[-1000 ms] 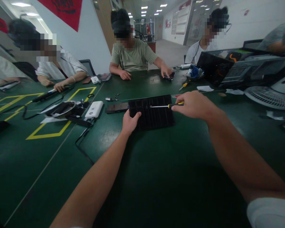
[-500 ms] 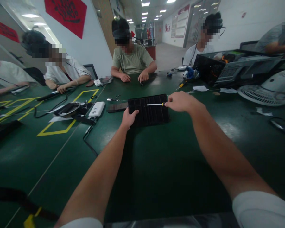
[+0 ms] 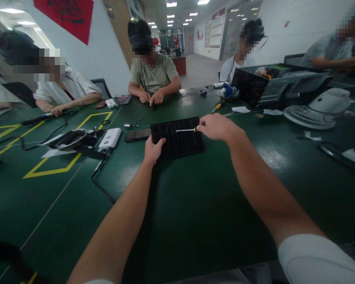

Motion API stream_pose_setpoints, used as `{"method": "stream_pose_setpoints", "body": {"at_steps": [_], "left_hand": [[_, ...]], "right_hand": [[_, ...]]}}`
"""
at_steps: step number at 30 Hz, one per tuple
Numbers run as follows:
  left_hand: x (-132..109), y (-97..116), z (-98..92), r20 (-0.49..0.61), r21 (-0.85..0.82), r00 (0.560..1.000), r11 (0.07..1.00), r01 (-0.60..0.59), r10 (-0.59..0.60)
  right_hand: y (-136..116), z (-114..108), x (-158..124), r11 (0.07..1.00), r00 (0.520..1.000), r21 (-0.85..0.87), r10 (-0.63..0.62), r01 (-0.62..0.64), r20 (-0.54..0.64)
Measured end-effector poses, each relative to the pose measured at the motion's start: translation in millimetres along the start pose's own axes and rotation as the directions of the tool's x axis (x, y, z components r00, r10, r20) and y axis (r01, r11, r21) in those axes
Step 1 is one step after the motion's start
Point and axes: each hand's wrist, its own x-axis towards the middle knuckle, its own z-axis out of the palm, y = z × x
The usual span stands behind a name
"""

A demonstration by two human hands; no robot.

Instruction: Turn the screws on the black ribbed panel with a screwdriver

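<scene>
My left hand grips the left edge of a black ribbed panel, thumb lying over its face. The panel is raised toward me, above or against the green table; whether it touches the table I cannot tell. In my right hand is a screwdriver, its yellow-and-black handle mostly hidden by the fingers. The shaft points left across the panel, with its tip close to the panel's face at left of centre. Just left of the panel lies a flat dark phone-like object.
A white power bank and a black strapped headset lie to the left. At right are an open computer case, a white fan and a yellow-handled screwdriver. Several people sit around the green table.
The whole view has swung to the right, so things sit further left. My hands keep nearly the same hold on panel and screwdriver. The person opposite has brought both hands together.
</scene>
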Motion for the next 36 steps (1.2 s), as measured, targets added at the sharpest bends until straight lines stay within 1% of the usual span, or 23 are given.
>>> {"method": "stream_pose_setpoints", "body": {"at_steps": [3, 8, 12, 18, 22, 28, 36], "left_hand": [[-1, 1, 1.0, -0.005, 0.008, 1.0, 1.0, -0.006, 0.006], [-2, 4, 4.6, 0.022, -0.015, 1.0, 1.0, -0.002, 0.002], [-3, 6, 6.3, 0.021, -0.018, 1.0, 1.0, -0.001, 0.001], [-3, 8, 7.4, 0.016, -0.016, 1.0, 1.0, 0.009, -0.009], [-3, 8, 6.8, 0.018, -0.003, 1.0, 1.0, 0.012, -0.012], [-3, 8, 4.8, 0.005, 0.036, 1.0, 0.999, 0.004, -0.004], [-2, 9, 4.1, -0.002, 0.046, 1.0, 0.999, -0.011, 0.011]], "right_hand": [[0, 1, -6, 1.0, 1.0, -0.031, 0.001, -0.001, -0.014], [0, 2, -14, 0.997, 0.998, -0.071, -0.004, 0.0, -0.059], [-2, 3, -18, 0.995, 0.996, -0.098, -0.026, 0.019, -0.08], [-3, 5, -18, 0.994, 0.995, -0.102, -0.059, 0.05, -0.085], [-4, 4, -18, 0.996, 0.997, -0.083, -0.03, 0.024, -0.07], [-5, 2, -20, 0.995, 0.992, -0.088, -0.056, 0.047, -0.11], [-5, 3, -20, 0.998, 0.991, -0.054, -0.035, 0.028, -0.13]]}}
